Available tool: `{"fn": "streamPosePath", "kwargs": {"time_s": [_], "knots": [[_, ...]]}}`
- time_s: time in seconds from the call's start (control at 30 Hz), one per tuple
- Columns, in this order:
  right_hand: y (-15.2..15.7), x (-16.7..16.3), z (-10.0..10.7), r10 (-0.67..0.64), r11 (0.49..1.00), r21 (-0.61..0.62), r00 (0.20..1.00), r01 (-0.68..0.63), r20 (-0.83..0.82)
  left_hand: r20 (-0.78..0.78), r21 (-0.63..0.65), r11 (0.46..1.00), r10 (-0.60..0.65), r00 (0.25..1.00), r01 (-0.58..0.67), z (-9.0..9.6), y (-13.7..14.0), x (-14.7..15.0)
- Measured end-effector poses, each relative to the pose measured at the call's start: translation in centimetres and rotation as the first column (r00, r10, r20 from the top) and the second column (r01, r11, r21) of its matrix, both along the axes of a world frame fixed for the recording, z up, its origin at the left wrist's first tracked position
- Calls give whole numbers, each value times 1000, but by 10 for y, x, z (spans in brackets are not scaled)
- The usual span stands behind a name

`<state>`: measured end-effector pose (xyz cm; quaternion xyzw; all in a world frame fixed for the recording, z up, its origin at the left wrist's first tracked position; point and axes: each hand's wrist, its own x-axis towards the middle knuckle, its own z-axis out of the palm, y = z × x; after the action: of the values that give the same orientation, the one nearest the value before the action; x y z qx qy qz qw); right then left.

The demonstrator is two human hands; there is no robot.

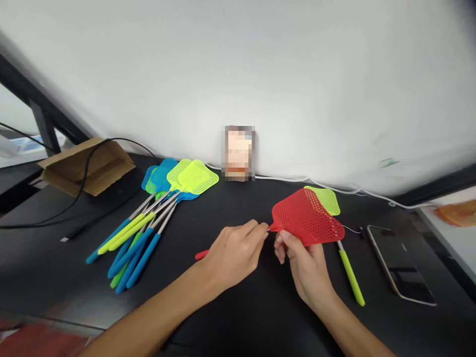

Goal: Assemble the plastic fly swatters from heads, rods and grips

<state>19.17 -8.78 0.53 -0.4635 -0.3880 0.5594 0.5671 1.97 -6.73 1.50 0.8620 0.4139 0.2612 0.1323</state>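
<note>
A red fly swatter is held between both hands above the black desk. My left hand is closed on its thin metal rod just below the head, hiding most of the rod; the red handle end pokes out to the left. With thumb and fingers, my right hand pinches the lower edge of the red head near its neck. Behind the red head lies a yellow-green swatter, its handle pointing toward me. On the left, several blue, green and yellow swatters rest in an overlapping pile.
An open cardboard box sits at the back left, crossed by a black cable. A phone lies at the right. Against the white wall stands a blurred object. A white cable runs along the desk's back edge.
</note>
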Motion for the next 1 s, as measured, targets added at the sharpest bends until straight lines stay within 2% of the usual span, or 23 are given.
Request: {"fn": "streamPosePath", "kwargs": {"time_s": [0.17, 0.27, 0.33, 0.43, 0.53, 0.6, 0.67, 0.77, 0.87, 1.0], "knots": [[-1, 2, -8, 169, 977, 121, 982, -178, 80, 226, -94, 996, 22, 974, 0, 7, 1, -1], [0, 0, -4, 249, 953, 123, 945, -278, 214, 377, -173, 985, 63, 924, 3, 15, 1, -4], [-1, -2, 1, 306, 931, 107, 905, -350, 295, 492, -269, 962, 101, 865, 41, 21, 1, -6], [-5, -7, 6, 366, 900, 116, 873, -420, 323, 641, -418, 899, 190, 743, 131, 26, 0, -6], [-11, -12, 4, 440, 870, 90, 845, -485, 303, 713, -516, 835, 295, 636, 191, 24, 0, -2], [-12, -13, 2, 456, 868, 61, 839, -494, 298, 732, -538, 812, 318, 602, 226, 19, 0, 1], [-11, -11, 2, 417, 888, 55, 850, -456, 321, 734, -524, 819, 294, 613, 235, 13, 2, 3], [-5, -2, 8, 331, 917, 66, 842, -393, 426, 689, -496, 845, 243, 682, 199, 7, 5, 4], [1, 13, 18, 244, 945, 59, 814, -321, 527, 626, -502, 845, 207, 752, 185, 8, 8, 3], [0, 46, 25, 90, 994, 2, 833, -109, 547, 517, -546, 827, 208, 831, 133, 14, 6, 3]]}}
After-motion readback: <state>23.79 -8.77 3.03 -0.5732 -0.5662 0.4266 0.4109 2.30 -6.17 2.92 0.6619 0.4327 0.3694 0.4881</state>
